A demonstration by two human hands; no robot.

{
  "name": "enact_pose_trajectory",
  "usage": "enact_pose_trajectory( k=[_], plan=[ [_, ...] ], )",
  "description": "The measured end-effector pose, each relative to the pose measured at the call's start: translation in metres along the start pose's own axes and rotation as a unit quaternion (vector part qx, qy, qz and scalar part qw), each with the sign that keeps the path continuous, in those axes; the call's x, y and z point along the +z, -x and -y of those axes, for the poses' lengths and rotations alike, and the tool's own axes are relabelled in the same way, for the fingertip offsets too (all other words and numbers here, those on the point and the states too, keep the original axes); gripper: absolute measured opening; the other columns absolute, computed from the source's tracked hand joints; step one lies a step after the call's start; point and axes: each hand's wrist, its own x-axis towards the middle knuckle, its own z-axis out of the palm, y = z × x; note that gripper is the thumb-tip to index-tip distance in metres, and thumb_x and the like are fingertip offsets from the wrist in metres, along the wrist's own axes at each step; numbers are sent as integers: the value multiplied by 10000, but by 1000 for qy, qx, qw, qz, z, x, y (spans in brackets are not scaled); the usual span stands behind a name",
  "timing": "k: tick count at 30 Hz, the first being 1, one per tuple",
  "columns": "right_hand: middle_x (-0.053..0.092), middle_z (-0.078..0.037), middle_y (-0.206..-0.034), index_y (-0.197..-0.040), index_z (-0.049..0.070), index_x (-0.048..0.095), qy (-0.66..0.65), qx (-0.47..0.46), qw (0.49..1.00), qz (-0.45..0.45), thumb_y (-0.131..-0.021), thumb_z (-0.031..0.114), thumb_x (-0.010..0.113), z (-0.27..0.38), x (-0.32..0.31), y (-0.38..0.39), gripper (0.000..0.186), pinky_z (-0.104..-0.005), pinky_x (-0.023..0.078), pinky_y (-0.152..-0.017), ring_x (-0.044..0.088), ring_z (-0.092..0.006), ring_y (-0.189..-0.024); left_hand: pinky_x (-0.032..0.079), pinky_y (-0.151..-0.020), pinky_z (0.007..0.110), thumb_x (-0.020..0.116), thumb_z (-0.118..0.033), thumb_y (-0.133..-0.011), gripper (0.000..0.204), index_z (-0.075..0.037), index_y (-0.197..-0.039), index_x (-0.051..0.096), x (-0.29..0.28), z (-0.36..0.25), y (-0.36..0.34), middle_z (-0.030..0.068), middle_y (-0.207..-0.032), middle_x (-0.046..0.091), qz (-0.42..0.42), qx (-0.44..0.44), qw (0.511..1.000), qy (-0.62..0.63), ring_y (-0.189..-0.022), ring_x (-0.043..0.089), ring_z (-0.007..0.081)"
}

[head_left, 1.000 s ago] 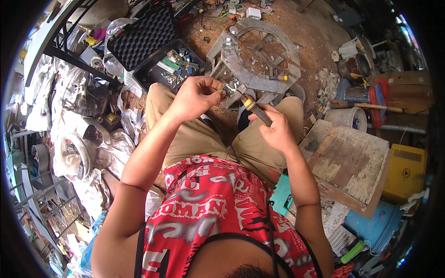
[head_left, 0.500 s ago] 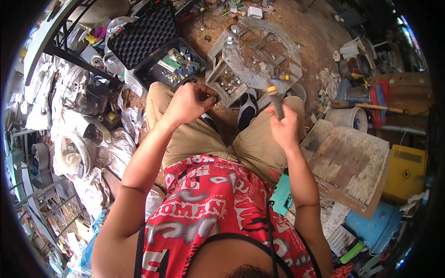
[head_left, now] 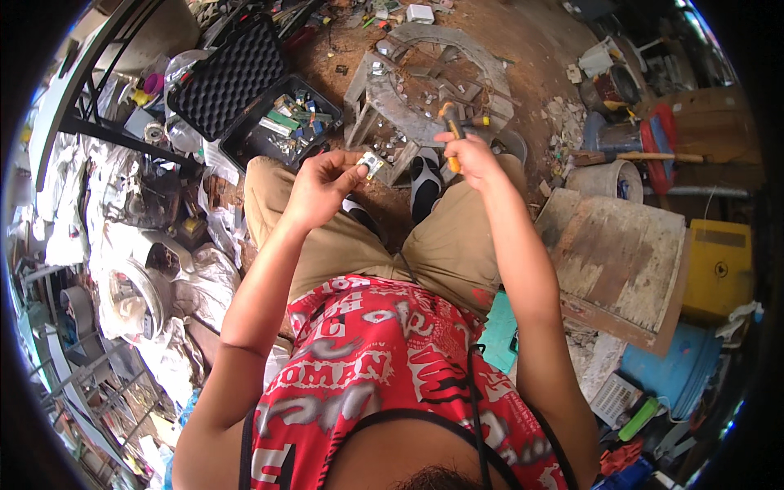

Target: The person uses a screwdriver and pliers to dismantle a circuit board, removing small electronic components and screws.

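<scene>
My left hand (head_left: 321, 186) pinches a small circuit board (head_left: 371, 165) with a pale, shiny face between thumb and fingers, above my left foot and the near edge of a round wooden frame (head_left: 496, 82). My right hand (head_left: 474, 159) grips a hand tool (head_left: 454, 122) with orange and dark parts, held upright over the frame's near right side; its exact kind is unclear. Behind it lies another dark piece with a yellow end (head_left: 480, 122). Left of the frame, an open black case (head_left: 237, 151) with a foam-lined lid holds several green circuit boards (head_left: 282, 118).
Small scraps litter the floor around the frame. At my right are a stained wooden board (head_left: 612, 253), a pale bucket (head_left: 608, 178), a yellow box (head_left: 719, 269) and a blue container (head_left: 674, 363). White plastic bags (head_left: 208, 278) and a metal rack (head_left: 90, 359) crowd my left.
My left hand has turned and lifted slightly, bringing the circuit board into plain view. The right hand has moved left and farther away with the tool. The whole view has shifted a little.
</scene>
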Motion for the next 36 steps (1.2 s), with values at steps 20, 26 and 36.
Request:
enact_pose_trajectory(
  k=[20, 26, 36],
  plan=[
    [513, -163, -1339, -1226, 57, 586, 439, -155, 875, -133, -808, 299, 734, -60, 37, -77, 505, -421, 393, -1050, 466, -354, -1251, 488, -702, 223, 648, -153, -940, 206, 12, -1062, 669, 0, 36, -17, 9, -864, 674, -49, -72, 992, 96, -752, 603, 71],
    [562, -153, -1275, -1258, 57, 571, 417, -195, 875, -151, -835, 288, 735, -31, 45, -51, 509, -394, 467, -948, 554, -309, -1131, 485, -686, 228, 667, -153, -927, 197, 13, -1031, 688, 4, 52, -45, 8, -824, 671, -42, -45, 997, 50, -731, 590, 71],
    [683, -13, -896, -1071, 23, 687, -130, -222, 966, 6, -889, 101, 692, 23, -20, 1, 198, -231, 506, -693, 604, -77, -763, 534, -742, 280, 726, -147, -873, 227, 14, -1031, 704, 87, -4, -139, 89, -910, 726, 94, 68, 993, -8, -809, 634, 91]
  ],
)
